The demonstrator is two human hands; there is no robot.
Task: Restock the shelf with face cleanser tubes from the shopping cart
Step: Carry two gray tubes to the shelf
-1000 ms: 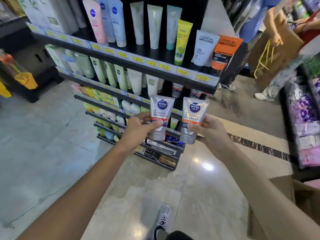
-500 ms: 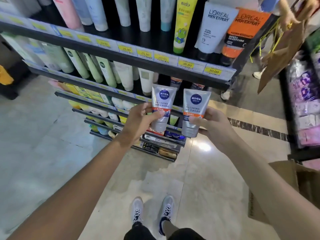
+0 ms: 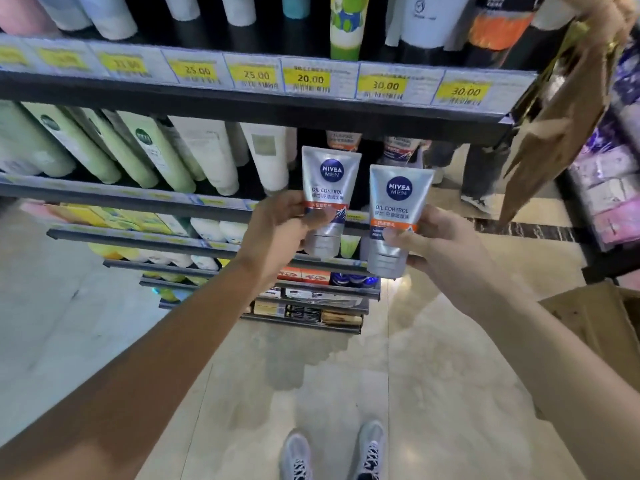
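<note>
Left hand (image 3: 277, 233) & right hand (image 3: 446, 251) each pinch a Nivea tube (image 3: 330, 188) low near cap; tubes prob. light, soft, slick—hold mid-body w/o squeezing.

One head-worn view looks forward and down, close to the shelf (image 3: 263, 109), over both arms to the floor (image 3: 329, 375).

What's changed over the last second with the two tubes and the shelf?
Both hands carried the tubes forward to the second shelf; the shelf now looms closer. Unchanged: left hand holds the left tube, right hand the right tube, both cap-down, neither placed.
</note>
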